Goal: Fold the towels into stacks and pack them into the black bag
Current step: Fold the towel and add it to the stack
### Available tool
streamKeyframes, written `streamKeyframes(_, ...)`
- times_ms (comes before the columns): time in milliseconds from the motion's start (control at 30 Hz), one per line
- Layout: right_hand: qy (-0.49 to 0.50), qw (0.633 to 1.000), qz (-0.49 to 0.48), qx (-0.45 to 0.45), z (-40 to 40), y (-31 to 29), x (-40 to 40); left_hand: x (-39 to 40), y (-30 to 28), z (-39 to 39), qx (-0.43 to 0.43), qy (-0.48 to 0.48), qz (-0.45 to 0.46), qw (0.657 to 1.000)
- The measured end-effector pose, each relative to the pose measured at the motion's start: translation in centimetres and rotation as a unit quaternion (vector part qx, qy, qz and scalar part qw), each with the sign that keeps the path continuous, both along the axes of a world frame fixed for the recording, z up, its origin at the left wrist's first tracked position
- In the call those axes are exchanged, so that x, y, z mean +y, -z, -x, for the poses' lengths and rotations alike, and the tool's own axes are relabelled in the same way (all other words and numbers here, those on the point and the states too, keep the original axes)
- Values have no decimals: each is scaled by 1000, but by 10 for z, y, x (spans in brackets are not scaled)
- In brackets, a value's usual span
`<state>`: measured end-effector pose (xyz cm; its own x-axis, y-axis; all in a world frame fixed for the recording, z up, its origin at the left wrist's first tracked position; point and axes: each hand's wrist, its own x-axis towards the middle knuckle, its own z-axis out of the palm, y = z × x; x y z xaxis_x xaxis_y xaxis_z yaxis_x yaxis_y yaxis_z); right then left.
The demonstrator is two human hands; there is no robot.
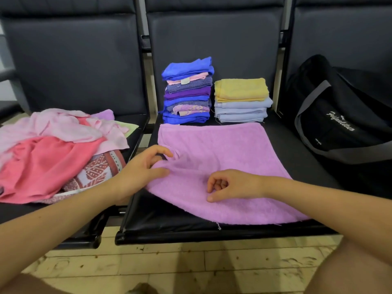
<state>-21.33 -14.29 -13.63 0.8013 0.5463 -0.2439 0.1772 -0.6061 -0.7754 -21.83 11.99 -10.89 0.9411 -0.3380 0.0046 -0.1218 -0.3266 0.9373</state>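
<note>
Lilac towel (220, 166), black bag (339, 115), yellow-topped stack (240, 98).

- Lilac towel (222, 158): terry, spread flat on the middle seat, left edge bunched.
- Tall folded stack (187, 92): blues, purples, pink; behind the lilac towel.
- Short folded stack (241, 100): yellow over pale blue, just beside the tall one.
- Unfolded heap (53, 149): pinks, coral, patterned; left seat.
- Black bag (339, 115): grey straps, right seat.

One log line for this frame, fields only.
step: folding | item: lilac terry towel flat on seat | left hand pinching edge | right hand curled, resting
</note>
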Motion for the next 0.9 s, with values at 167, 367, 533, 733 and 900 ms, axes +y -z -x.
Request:
streamKeyframes(167,3,1000,4,2,-1,2,1,13,-6,23,-41,48,-148,987)
streamKeyframes(367,6,1000,3,-12,-1,3,0,14,-4,45,114,78,-278,951)
streamKeyframes(533,-1,999,18,-47,2,2,-1,9,-9,50,160,-3,-292,943)
streamKeyframes(733,-54,979,102,-170,13,-2,-2,7,0,32,35,-116,-278,953)
streamKeyframes(900,-113,956,82,-256,31,-3,-2,-13,11,20,-21,-120,-283,951)
